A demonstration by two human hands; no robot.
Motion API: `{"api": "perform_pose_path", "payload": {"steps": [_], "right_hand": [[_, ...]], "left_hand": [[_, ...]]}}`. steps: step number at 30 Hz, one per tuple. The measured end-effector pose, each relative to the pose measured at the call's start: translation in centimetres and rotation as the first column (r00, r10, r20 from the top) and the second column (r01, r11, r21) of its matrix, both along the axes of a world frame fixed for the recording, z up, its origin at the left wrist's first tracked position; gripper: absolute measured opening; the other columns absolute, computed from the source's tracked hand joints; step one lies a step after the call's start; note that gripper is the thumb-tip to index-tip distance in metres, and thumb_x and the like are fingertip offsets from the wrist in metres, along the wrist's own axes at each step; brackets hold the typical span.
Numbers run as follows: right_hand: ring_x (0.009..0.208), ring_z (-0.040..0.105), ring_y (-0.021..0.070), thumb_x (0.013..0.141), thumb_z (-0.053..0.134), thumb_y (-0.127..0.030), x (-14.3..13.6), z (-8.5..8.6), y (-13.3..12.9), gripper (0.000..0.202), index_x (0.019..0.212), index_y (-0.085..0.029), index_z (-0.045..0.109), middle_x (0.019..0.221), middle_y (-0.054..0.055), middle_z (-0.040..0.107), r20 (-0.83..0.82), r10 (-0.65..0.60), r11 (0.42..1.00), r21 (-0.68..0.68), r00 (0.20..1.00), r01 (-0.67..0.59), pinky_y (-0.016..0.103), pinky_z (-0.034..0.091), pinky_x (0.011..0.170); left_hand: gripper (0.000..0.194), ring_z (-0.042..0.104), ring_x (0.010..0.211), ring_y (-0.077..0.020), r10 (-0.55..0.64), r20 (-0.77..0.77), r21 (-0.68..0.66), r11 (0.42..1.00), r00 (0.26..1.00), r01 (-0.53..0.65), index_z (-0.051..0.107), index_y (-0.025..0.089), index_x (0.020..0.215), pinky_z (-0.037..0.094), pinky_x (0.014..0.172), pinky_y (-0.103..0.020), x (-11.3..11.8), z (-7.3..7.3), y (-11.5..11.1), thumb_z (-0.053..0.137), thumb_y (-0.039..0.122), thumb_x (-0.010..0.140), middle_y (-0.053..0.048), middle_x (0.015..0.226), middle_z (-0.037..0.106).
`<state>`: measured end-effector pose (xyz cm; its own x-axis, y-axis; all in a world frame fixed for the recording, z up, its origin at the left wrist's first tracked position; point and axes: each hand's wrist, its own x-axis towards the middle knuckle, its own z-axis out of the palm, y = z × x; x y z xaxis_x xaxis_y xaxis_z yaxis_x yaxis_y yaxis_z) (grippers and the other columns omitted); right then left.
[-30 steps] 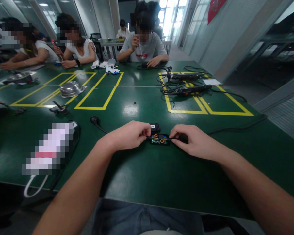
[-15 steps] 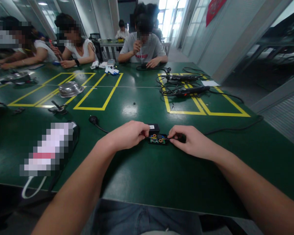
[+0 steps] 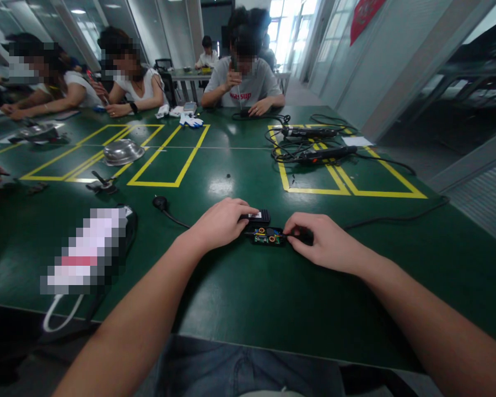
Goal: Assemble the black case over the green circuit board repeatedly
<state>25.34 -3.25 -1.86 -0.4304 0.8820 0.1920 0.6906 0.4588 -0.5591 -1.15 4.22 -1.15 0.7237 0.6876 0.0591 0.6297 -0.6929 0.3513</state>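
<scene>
A small open black case (image 3: 268, 236) lies on the green table, showing a circuit board with copper coils inside. Just behind it is its black cover (image 3: 263, 216) with a white label. My left hand (image 3: 221, 223) is closed on the cover's left end, index finger on top and thumb at the near side. At the case's right end, my right hand (image 3: 320, 240) pinches the black cable where it enters. A black power plug (image 3: 160, 203) rests to the left, its cord running behind my left hand.
Yellow tape (image 3: 155, 183) marks the table. Black corded tools (image 3: 326, 154) lie at the back right, a metal bowl (image 3: 123, 152) at the back left. A blurred-out white and pink item (image 3: 89, 248) sits near left. A person (image 3: 243, 82) works opposite, others at left.
My left hand has left the case's left end and moved up onto the cover, its fingers reaching over the label. My right hand stays at the cable end. The view has shifted slightly.
</scene>
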Motion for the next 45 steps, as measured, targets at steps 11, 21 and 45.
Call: {"api": "perform_pose_path", "payload": {"steps": [11, 21, 45], "right_hand": [[0.082, 0.066, 0.0225, 0.085, 0.075, -0.027, 0.0, 0.2, -0.3, 0.031, 0.107, -0.026, 0.054, 0.096, 0.003, 0.071, 0.016, -0.071, 0.989, -0.127, 0.997, 0.073, 0.036, 0.052, 0.075], [0.085, 0.068, 0.0237, 0.089, 0.081, -0.035, -0.3, -0.1, -0.2, 0.031, 0.115, -0.024, 0.068, 0.101, 0.005, 0.074, 0.023, -0.050, 0.995, -0.080, 0.998, 0.052, 0.037, 0.054, 0.078], [0.095, 0.073, 0.0279, 0.090, 0.083, -0.031, -0.2, -0.9, 0.0, 0.021, 0.105, -0.024, 0.070, 0.102, 0.006, 0.078, 0.035, -0.050, 0.999, 0.002, 0.998, 0.050, 0.041, 0.057, 0.084]], "left_hand": [[0.036, 0.075, 0.119, -0.0270, -0.052, 0.197, -0.034, 0.998, 0.979, 0.060, 0.078, 0.021, 0.132, 0.056, 0.112, -0.044, 0.4, 1.5, -1.3, 0.078, 0.021, 0.096, -0.009, 0.129, 0.081], [0.035, 0.077, 0.112, -0.0262, -0.141, 0.149, -0.095, 0.983, 0.979, 0.157, 0.080, 0.021, 0.128, 0.058, 0.103, -0.040, 0.4, 1.4, -1.7, 0.078, 0.018, 0.093, -0.007, 0.125, 0.082], [0.035, 0.072, 0.110, -0.0288, -0.114, 0.038, -0.048, 0.992, 0.993, 0.116, 0.076, 0.020, 0.129, 0.056, 0.102, -0.042, 1.3, 1.2, -2.2, 0.081, 0.026, 0.095, -0.009, 0.116, 0.079]]}}
